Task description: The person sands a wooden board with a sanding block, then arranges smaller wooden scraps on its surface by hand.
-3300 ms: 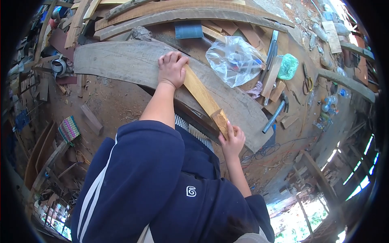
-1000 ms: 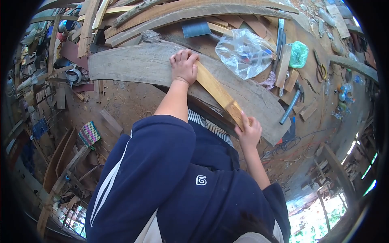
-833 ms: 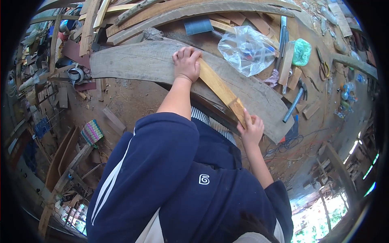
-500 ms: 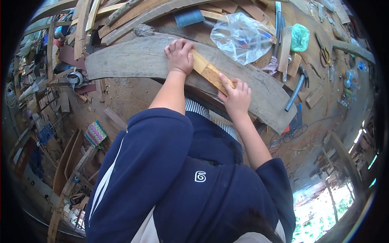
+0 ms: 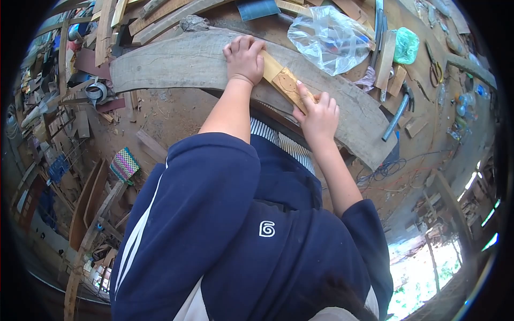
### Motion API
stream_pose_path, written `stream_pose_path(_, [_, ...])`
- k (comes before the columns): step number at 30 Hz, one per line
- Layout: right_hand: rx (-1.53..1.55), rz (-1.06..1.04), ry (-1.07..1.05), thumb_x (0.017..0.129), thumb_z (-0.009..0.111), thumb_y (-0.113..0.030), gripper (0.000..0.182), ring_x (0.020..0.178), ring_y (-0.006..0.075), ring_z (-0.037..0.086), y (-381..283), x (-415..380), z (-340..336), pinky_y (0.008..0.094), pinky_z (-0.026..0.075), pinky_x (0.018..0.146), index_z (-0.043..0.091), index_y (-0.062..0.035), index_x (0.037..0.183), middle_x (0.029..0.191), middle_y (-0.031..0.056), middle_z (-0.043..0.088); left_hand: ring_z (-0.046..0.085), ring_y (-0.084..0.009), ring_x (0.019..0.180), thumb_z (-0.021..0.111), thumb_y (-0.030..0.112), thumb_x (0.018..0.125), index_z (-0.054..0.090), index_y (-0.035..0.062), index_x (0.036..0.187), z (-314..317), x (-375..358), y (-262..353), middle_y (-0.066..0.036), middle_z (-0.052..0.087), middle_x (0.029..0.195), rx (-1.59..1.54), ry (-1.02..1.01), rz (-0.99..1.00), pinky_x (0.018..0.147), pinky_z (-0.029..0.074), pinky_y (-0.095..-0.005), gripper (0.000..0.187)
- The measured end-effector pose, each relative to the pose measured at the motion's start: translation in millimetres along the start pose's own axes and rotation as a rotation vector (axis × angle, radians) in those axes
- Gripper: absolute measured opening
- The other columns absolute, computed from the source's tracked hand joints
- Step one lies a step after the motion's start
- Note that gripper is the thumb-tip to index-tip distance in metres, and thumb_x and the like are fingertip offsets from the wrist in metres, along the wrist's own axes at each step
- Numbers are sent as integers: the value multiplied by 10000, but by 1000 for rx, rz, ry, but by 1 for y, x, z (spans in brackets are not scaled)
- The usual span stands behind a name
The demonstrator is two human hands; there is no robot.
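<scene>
L hand [image 5: 244, 59] of a worker in a navy top pressed down w/ fingers curled over the far end of a pale wooden strip [image 5: 271, 65], gripping it against the desk [image 5: 171, 61], a broad grey plank. R hand [image 5: 319, 116] gripped the near end of a marked tan block [image 5: 287, 85], index finger laid along its face, thumb at the near side, other fingers bent. Strip lay at a slant across the desk, approx. midway along it; block sat in line w/ the strip, between the two hands. Pics did not show whether the block's underside was bare wood or faced w/ sth. else.

Good handling, by the look of it, called for a firm L hold, i.e. weight straight down so the strip couldn't skid or twist. The R side wanted the block flat, w/ even pressure front to back & no rocking on the edges. Extended index finger seemed apt for steering, but L fingertips needed to be kept clear of the block's leading end, as the gap was short.

Nearby, a hammer [image 5: 397, 119] lay w/ its handle end over the desk's R end, well apart from the grip; a clear plastic bag [image 5: 327, 43] sat beyond the far edge.
</scene>
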State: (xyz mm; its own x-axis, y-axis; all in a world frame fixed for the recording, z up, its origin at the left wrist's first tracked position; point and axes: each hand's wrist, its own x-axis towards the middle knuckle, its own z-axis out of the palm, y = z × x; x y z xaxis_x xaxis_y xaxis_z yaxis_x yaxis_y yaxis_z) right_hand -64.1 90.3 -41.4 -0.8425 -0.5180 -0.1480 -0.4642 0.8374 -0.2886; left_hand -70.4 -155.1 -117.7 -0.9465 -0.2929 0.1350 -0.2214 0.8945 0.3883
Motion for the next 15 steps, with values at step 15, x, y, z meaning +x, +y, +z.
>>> stream_pose_path(15, [-48, -14, -49, 717, 847, -333, 745, 951, 255, 557, -2, -5, -17, 403, 443, 819, 577, -407, 1407, 990, 49, 550, 440, -251, 1246, 542, 230, 781, 680, 239, 1010, 7, -2, -2, -12, 549, 1156, 15, 36, 8, 1071, 274, -483, 268])
